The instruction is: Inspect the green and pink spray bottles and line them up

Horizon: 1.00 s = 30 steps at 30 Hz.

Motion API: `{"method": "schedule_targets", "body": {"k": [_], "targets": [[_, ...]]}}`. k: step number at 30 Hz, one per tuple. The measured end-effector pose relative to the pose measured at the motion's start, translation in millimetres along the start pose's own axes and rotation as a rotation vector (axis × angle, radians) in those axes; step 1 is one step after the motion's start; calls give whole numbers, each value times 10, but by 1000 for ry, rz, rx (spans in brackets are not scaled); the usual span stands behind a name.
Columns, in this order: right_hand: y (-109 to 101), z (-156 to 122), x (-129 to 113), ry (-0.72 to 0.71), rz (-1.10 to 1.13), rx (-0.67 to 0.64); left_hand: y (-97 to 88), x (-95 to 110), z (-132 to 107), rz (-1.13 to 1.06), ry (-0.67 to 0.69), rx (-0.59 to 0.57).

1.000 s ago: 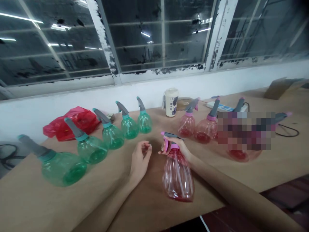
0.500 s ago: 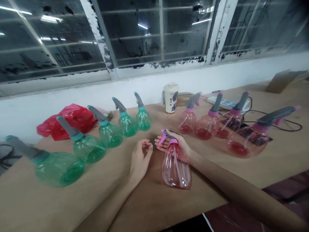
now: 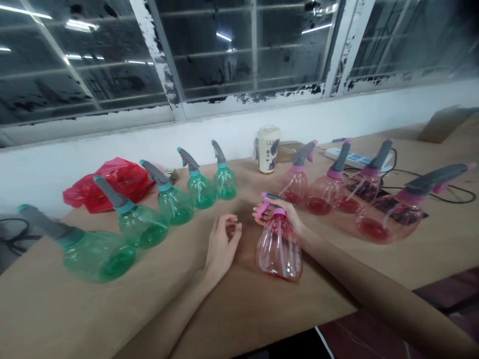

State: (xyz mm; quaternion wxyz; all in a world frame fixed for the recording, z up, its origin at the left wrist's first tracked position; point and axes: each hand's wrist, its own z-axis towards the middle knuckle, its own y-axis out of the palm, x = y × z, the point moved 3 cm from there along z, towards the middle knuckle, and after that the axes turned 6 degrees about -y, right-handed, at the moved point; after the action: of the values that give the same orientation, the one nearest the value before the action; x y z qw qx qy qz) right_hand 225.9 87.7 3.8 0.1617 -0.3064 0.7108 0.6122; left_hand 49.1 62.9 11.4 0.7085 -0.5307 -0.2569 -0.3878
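A pink transparent spray bottle (image 3: 279,254) with a grey and pink trigger head is in my right hand (image 3: 295,219), which is wrapped around it just below the head. The fingers are curled near the pink trigger. To the left, my left hand (image 3: 220,244) is over the table with its fingers bent and the thumb apart, holding nothing. Several green spray bottles (image 3: 175,205) stand in a slanting row on the left. Several more pink spray bottles (image 3: 325,193) stand in a row on the right.
A red plastic bag (image 3: 112,184) lies behind the green bottles. At the back stands a lidded paper cup (image 3: 268,149). A power strip (image 3: 354,158) and a black cable (image 3: 454,195) lie behind the pink bottles. The brown table (image 3: 239,319) meets a white wall (image 3: 224,129) under windows.
My right hand's fingers have curled in closer around the trigger, and the held bottle has shifted slightly right and away. My left hand stays nearly still. The whole view has shifted a little.
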Motion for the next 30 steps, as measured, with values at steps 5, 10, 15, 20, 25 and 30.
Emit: {"method": "schedule_targets", "body": {"k": [5,10,15,20,25,30], "targets": [[-99,87,27,16,7,9,-59,1,-76,98,33,-100],[-89,74,47,57,-18,-41,-528,-158,-284,384,125,-184],[-63,29,75,59,-57,-33,-1327,-541,-553,595,82,72],[2,-66,91,-51,-91,-80,-1868,-866,-730,594,-195,246],[21,-106,127,-49,-141,-52,-2027,-980,-627,572,-311,201],[-24,-47,170,84,-105,-93,-2043,-1018,-353,556,-288,129]]}}
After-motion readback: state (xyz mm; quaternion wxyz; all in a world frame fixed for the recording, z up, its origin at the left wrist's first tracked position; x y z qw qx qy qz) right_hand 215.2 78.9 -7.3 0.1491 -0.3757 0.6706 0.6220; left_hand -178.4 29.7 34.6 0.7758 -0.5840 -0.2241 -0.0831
